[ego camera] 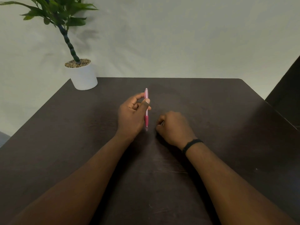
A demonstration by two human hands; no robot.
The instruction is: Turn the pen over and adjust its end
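The left hand (132, 114) already pinches the slim pink plastic pen (146, 109) above the dark wooden desk (227, 111), while the right hand (174, 127) rests curled, empty, so any writing is yet undone.

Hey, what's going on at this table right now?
A person sits at a dark table with both forearms stretched over it. The left hand pinches a pink pen between thumb and fingers, tip pointing back toward the person. The right hand, with a black band on its wrist, rests beside it with fingers curled, holding nothing visible. A potted plant stands at the far left corner.
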